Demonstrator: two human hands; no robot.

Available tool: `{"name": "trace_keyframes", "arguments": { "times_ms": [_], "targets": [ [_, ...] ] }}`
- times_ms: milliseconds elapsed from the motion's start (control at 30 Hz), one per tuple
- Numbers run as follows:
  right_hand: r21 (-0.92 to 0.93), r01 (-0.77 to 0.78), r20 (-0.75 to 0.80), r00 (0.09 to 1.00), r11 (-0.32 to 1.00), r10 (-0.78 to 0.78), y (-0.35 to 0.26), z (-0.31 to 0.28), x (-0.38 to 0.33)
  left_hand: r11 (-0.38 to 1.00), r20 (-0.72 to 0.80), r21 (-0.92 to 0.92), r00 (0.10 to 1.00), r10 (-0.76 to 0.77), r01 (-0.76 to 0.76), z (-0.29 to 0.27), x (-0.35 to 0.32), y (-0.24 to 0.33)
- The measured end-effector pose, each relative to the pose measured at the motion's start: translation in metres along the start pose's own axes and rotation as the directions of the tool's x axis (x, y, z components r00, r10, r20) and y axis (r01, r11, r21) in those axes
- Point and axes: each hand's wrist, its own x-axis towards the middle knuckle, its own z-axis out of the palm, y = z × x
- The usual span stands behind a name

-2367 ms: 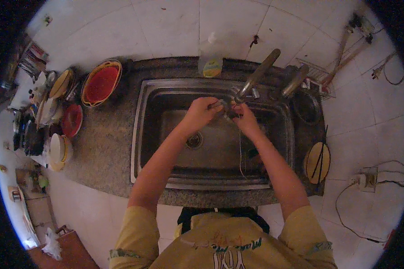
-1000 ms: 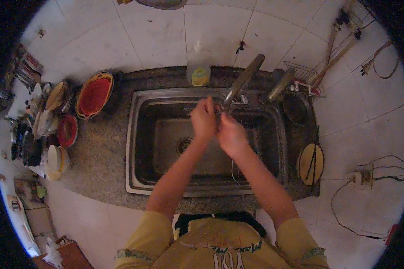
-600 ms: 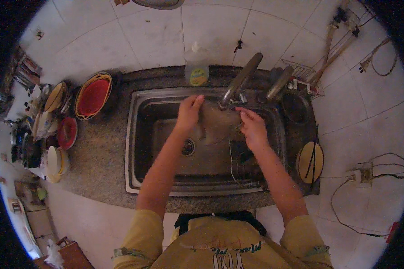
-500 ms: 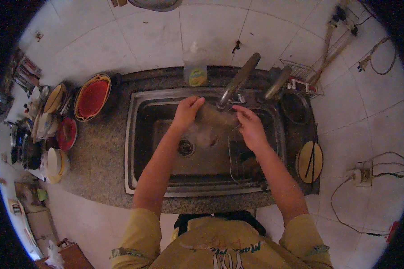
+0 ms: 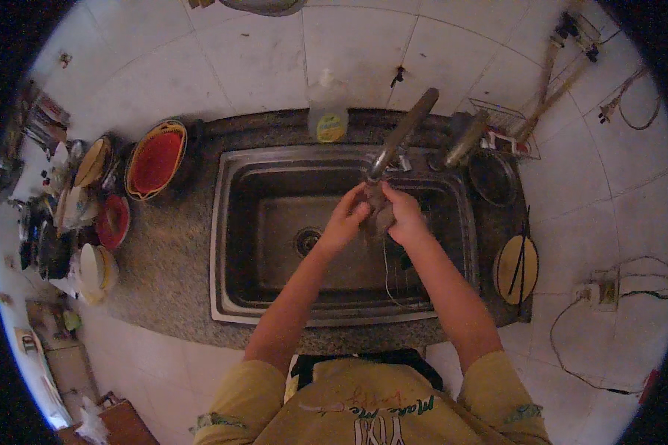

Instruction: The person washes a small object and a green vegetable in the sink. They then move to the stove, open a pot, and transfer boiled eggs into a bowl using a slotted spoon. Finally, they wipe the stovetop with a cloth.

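Bunched between my two hands is a thin greyish-brown cloth (image 5: 379, 213), held just below the mouth of the metal faucet (image 5: 407, 130). My left hand (image 5: 346, 221) grips its left side with curled fingers. On the other side, my right hand (image 5: 405, 215) is closed round it, thumb near the faucet's end. Both hands are above the stainless steel sink (image 5: 225, 245), right of the round drain (image 5: 308, 241). Whether water runs is hard to make out. Inside the basin's right part lie a thin wire-like loop and a dark item, partly hidden by my right forearm.
A clear pump bottle (image 5: 328, 115) stands behind the sink. Red and yellow baskets (image 5: 156, 163), a red bowl (image 5: 112, 222) and stacked dishes crowd the counter's left. On the right are a dark round pan (image 5: 492, 179), a yellow board (image 5: 515, 271) with dark sticks, and a wire rack (image 5: 501, 119).
The cloth was stretched wide between my hands. Now my hands have come together under the faucet, left hand moving right and down, and the cloth is gathered up.
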Motion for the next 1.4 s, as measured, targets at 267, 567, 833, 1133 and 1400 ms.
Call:
{"name": "trace_keyframes", "arguments": {
  "times_ms": [267,567,833,1133,1400],
  "targets": [
    [0.323,-0.158,0.07,0.987,0.933,0.143,-0.022,0.027,-0.022,0.665,-0.02,-0.679,0.898,-0.439,0.31,0.007,-0.023,-0.01],
    [0.452,-0.073,0.351,0.931,0.889,-0.102,0.053,-0.035,0.037,0.787,-0.357,0.598,0.929,0.094,0.15,0.047,0.015,0.032],
    [0.316,-0.089,-0.01,0.995,0.945,0.097,-0.008,0.021,-0.018,0.715,-0.321,0.683,0.819,0.476,-0.148,0.064,0.003,0.027],
    [0.324,-0.099,0.008,0.995,0.941,0.102,0.006,0.039,-0.04,0.925,-0.391,0.368,0.918,0.063,0.093,0.042,0.03,0.043],
    [0.337,-0.099,0.018,0.995,0.936,0.099,0.007,0.011,0.001,0.938,-0.356,0.345,0.927,0.117,0.014,0.035,0.028,0.013]
  ]
}}
